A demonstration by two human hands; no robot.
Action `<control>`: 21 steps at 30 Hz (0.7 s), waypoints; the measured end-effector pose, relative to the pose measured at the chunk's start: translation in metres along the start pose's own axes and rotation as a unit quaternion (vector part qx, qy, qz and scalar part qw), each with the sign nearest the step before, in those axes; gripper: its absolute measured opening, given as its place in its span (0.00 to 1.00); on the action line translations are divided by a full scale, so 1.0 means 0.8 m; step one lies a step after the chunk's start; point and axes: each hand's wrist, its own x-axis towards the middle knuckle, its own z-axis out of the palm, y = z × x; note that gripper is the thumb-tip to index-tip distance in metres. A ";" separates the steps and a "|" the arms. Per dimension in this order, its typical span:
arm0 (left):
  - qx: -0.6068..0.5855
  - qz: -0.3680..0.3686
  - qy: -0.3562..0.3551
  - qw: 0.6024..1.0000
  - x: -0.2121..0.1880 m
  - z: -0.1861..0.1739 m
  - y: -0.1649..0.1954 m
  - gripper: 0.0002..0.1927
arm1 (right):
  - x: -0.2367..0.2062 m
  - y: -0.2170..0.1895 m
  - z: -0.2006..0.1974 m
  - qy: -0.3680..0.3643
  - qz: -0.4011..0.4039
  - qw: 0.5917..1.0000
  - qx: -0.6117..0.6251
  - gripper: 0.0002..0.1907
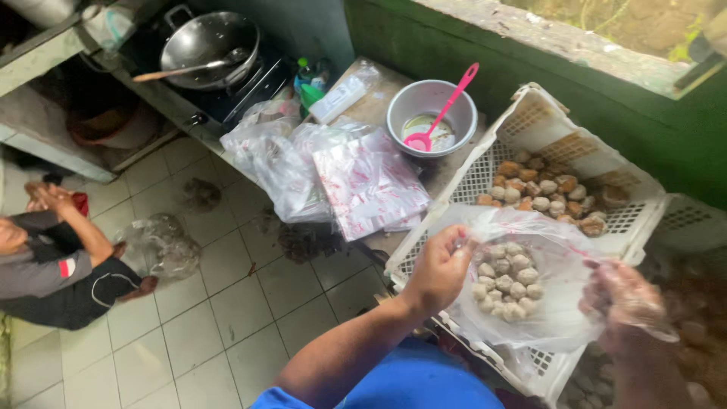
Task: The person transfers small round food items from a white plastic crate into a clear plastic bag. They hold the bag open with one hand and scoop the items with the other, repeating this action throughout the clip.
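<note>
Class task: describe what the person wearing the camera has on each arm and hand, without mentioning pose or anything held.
The left hand is bare, with the forearm uncovered up to a blue short sleeve. The right hand wears a thin, clear, crinkled plastic glove; its forearm is uncovered too. No rings or watch show.

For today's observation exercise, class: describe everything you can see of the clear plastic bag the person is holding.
The clear plastic bag is thin, crinkled and see-through, held open above a white slotted crate. The left hand pinches its rim; the right hand, covered in thin plastic, grips the other side. Pale round meatballs sit clustered inside, sagging its bottom.
</note>
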 end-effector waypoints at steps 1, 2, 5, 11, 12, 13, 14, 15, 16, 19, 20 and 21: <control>-0.020 0.026 0.000 0.999 0.003 -0.009 0.013 0.07 | -0.001 -0.016 0.001 -0.006 -0.017 0.999 0.032 0.09; -0.040 0.054 -0.004 0.998 0.010 -0.018 0.029 0.07 | 0.002 -0.036 0.009 -0.066 -0.062 0.995 0.038 0.10; -0.188 -0.007 0.013 0.982 0.032 -0.054 0.093 0.06 | -0.003 -0.103 0.073 -0.104 -0.130 0.986 0.024 0.09; -0.126 0.059 0.076 0.987 0.070 -0.181 0.235 0.06 | -0.015 -0.216 0.278 -0.064 -0.205 0.971 -0.103 0.09; -0.121 0.080 0.070 0.987 0.074 -0.202 0.249 0.05 | -0.009 -0.221 0.309 -0.055 -0.188 0.973 -0.123 0.09; -0.115 0.102 0.064 0.986 0.079 -0.222 0.261 0.05 | 0.001 -0.222 0.338 -0.047 -0.171 0.974 -0.140 0.09; -0.109 0.123 0.059 0.985 0.084 -0.239 0.267 0.04 | 0.013 -0.221 0.361 -0.039 -0.154 0.975 -0.158 0.09; -0.083 0.123 0.072 0.986 0.087 -0.254 0.267 0.04 | 0.028 -0.215 0.383 -0.052 -0.159 0.971 -0.169 0.08; -0.057 0.124 0.084 0.987 0.091 -0.269 0.265 0.04 | 0.045 -0.204 0.403 -0.064 -0.166 0.967 -0.180 0.08; 0.109 0.157 0.137 0.972 0.095 -0.311 0.235 0.05 | 0.100 -0.157 0.451 -0.141 -0.186 0.969 -0.078 0.08; 0.177 0.168 0.158 0.957 0.092 -0.324 0.218 0.05 | 0.116 -0.140 0.461 -0.147 -0.233 0.956 -0.099 0.08; 0.206 0.191 0.174 0.944 0.086 -0.334 0.198 0.05 | 0.129 -0.124 0.469 -0.154 -0.277 0.941 -0.121 0.08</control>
